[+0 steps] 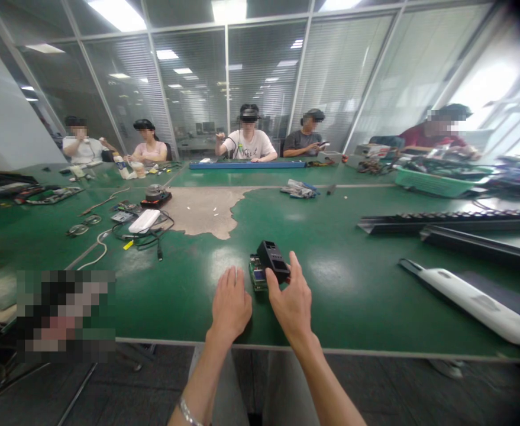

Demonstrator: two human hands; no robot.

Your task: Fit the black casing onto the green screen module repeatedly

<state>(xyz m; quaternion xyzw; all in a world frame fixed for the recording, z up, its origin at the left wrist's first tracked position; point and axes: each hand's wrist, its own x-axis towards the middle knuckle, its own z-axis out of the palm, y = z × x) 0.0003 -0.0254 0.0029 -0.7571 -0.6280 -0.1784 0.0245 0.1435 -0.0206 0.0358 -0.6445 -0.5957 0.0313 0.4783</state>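
Observation:
A black plastic housing (274, 260) with several rectangular cutouts sits tilted at the right side of a small green circuit board (258, 275), partly covering it. My right hand (291, 302) has its thumb on the near left of the housing and its fingers around the right side, gripping it. Part of those fingers is hidden behind the housing. Left of the board, my left hand (232, 302) rests palm down on the green table (330, 313), fingers stretched forward and holding nothing. A narrow gap separates it from the board.
Left lie a white plastic box (145, 221), tangled cables and a black device (155, 196). A worn brown patch (202, 210) marks the table. Right are black metal channels (446, 223), a long white casing (477, 299) and a green basket (437, 182). Several people sit across.

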